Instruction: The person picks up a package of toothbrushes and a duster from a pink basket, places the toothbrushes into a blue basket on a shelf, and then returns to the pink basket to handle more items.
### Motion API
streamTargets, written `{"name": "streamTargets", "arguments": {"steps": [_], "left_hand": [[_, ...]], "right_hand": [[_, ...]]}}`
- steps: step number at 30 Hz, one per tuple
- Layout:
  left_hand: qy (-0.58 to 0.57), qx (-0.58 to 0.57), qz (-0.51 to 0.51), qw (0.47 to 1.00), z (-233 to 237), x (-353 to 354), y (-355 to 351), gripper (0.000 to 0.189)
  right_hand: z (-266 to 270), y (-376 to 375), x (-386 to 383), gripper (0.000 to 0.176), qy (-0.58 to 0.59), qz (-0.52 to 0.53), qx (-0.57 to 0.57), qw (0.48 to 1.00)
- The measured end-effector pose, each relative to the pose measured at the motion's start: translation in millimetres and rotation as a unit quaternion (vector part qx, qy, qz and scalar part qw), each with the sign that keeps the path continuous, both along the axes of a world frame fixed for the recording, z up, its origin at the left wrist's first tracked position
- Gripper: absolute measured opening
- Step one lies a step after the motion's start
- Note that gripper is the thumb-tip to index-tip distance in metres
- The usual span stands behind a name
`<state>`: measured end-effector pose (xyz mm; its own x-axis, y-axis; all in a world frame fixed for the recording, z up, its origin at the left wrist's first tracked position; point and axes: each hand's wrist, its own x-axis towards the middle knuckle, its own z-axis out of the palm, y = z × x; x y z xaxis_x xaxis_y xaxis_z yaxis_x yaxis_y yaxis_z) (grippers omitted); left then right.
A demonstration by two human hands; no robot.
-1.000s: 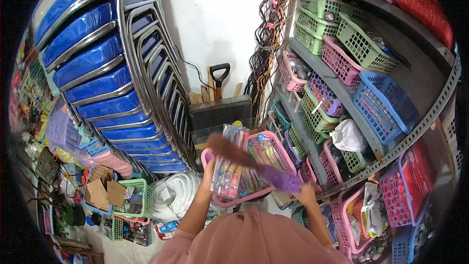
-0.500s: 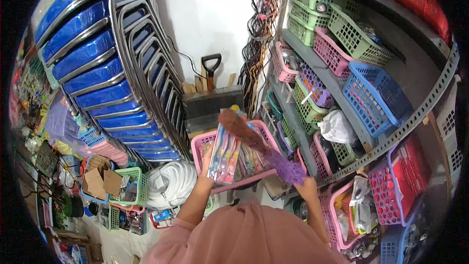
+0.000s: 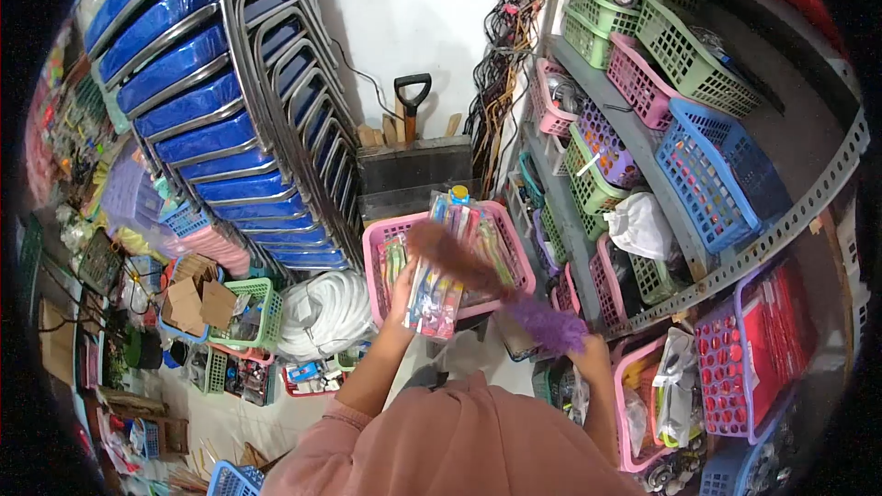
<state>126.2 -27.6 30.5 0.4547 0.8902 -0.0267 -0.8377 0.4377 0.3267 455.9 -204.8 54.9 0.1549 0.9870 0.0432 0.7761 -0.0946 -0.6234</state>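
My left hand (image 3: 401, 296) is closed on the side of a clear toothbrush pack (image 3: 432, 305) with long, colourful pieces inside. The pack tilts over the near rim of a pink basket (image 3: 525, 253), where more packs of the same kind lie. In my right hand (image 3: 593, 362) is a fluffy duster (image 3: 549, 323), gripped at its purple end. Its brown end, smeared by motion, reaches across the basket and overlaps the top of the pack. A yellow-capped item (image 3: 459, 193) pokes up at the basket's far side.
Stacked blue chairs (image 3: 207, 83) rise at the left. Shelves on the right hold green, pink and blue baskets (image 3: 703, 179). A coil of white hose (image 3: 322, 317) lies on the floor at left, beside a green basket (image 3: 262, 317). A black-handled tool (image 3: 412, 96) stands by the wall.
The toothbrush pack has come slightly nearer to me and lower, uncovering more of the basket's left side. The duster stays across the basket, now blurred. The whole view has shifted a little.
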Motion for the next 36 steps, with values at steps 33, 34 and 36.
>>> {"name": "streamTargets", "arguments": {"steps": [33,34,36], "left_hand": [[-0.172,0.036,-0.042,0.984,-120,-61,10,0.059],[-0.284,0.048,-0.068,0.955,-109,-58,2,0.062],[0.087,-0.019,0.135,0.987,-30,-40,-2,0.055]], "right_hand": [[-12,20,-37,0.028,0.059,0.175,-0.066,0.98],[-7,18,-39,0.027,0.064,0.171,-0.097,0.978],[-13,19,-41,0.028,0.116,0.136,-0.097,0.979]]}}
